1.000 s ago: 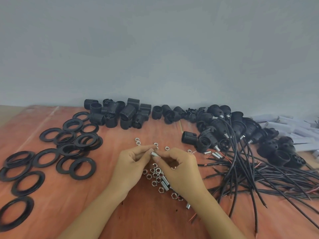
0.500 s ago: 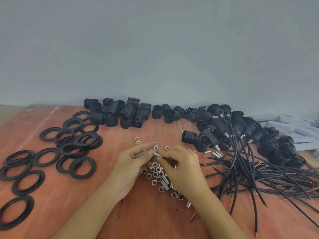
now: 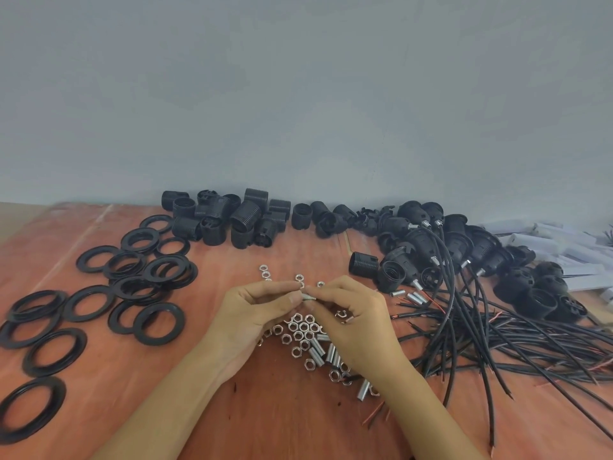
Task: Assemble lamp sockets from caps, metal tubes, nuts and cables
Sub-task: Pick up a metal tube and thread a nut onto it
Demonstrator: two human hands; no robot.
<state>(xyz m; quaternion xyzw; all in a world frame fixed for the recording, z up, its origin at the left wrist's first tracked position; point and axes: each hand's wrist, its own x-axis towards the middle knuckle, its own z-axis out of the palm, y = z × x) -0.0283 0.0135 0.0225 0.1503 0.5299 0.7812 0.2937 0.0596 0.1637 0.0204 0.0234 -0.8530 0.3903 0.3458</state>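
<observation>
Silver metal tube (image 3: pixel 307 297) hung just above the nut pile (image 3: pixel 303 327); we pinched it at both ends, left hand (image 3: pixel 255 313) and right hand (image 3: pixel 351 322) fingers clamped on it. Black cables (image 3: pixel 530 341) lay right of that pile, rings (image 3: pixel 131 288) left.

Black plastic rings (image 3: pixel 131 288) lay left on wooden table (image 3: pixel 265 419), steel hex nuts (image 3: pixel 303 327) centre, black cables (image 3: pixel 481 327) right, threaded caps (image 3: pixel 245 215) behind.
</observation>
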